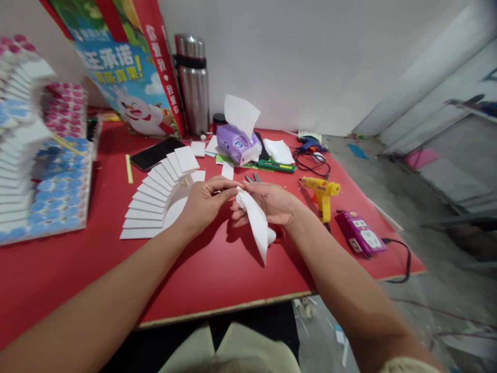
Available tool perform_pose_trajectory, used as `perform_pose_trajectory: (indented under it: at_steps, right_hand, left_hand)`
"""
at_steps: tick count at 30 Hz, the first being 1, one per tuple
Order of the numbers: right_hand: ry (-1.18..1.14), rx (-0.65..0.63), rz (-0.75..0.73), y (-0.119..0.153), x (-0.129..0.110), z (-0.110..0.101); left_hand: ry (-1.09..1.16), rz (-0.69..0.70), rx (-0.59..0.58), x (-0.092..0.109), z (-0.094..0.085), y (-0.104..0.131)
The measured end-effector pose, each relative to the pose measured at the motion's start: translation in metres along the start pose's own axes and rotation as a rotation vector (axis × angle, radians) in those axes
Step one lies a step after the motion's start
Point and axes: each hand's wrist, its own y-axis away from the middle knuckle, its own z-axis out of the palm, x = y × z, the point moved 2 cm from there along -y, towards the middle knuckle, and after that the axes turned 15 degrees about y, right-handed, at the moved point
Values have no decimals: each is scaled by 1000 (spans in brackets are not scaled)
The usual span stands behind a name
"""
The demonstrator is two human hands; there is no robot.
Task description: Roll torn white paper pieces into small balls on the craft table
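A crumpled white tissue (257, 224) hangs between my hands above the front middle of the table. My left hand (202, 203) pinches its gathered upper end between thumb and fingers. My right hand (274, 201) meets it there, with thumb and forefinger closed on the same end; the tissue's loose tail drapes across that palm. Scissors (252, 177) lie under my right hand, mostly hidden, blades pointing away. Just left of my left hand is a fan of overlapping white cards (149, 204) on the table.
The red table (217, 290) also bears a purple tissue pack (237, 145), green cutter (275, 166), yellow glue gun (321, 194), purple power socket (361, 233), phone (156, 154) and steel flask (194, 88). Decorated blue-and-pink card pieces (58, 191) stand at left beside a printed bag (132, 72).
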Motion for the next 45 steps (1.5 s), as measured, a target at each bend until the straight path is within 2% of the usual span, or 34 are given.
perform_pose_trajectory:
  at_steps: [6, 11, 16, 20, 22, 24, 27, 31, 34, 36, 40, 45]
  right_hand:
    - [24, 142, -117, 1, -1, 1]
    - [214, 270, -197, 0, 1, 0]
    - [506, 531, -288, -4, 3, 0]
    - [854, 816, -394, -4, 3, 6]
    - [959, 913, -451, -3, 3, 9]
    - [953, 915, -495, -2, 3, 12]
    - [769, 809, -499, -2, 3, 13]
    - [495, 690, -479, -3, 3, 17]
    - [447, 696, -485, -5, 4, 18]
    - [432, 702, -475, -6, 5, 17]
    - [364, 700, -470, -7, 6, 14]
    - [280, 690, -428, -4, 5, 9]
  left_hand:
    - [77, -63, 74, -7, -1, -1]
    - [149, -94, 149, -12, -3, -1]
    - [106, -76, 166, -19, -3, 0]
    - [38, -64, 195, -22, -3, 2]
    - [18, -48, 218, -21, -4, 2]
    - [0, -25, 226, -19, -5, 3]
    - [-81, 67, 203, -16, -6, 3]
    - [-309, 362, 150, -10, -5, 5]
    - [-504, 599, 80, -8, -2, 7]
    - [-596, 680, 37, -9, -1, 8]
    - [-604, 713, 0, -10, 1, 8]
    - [-517, 661, -26, -8, 5, 11]
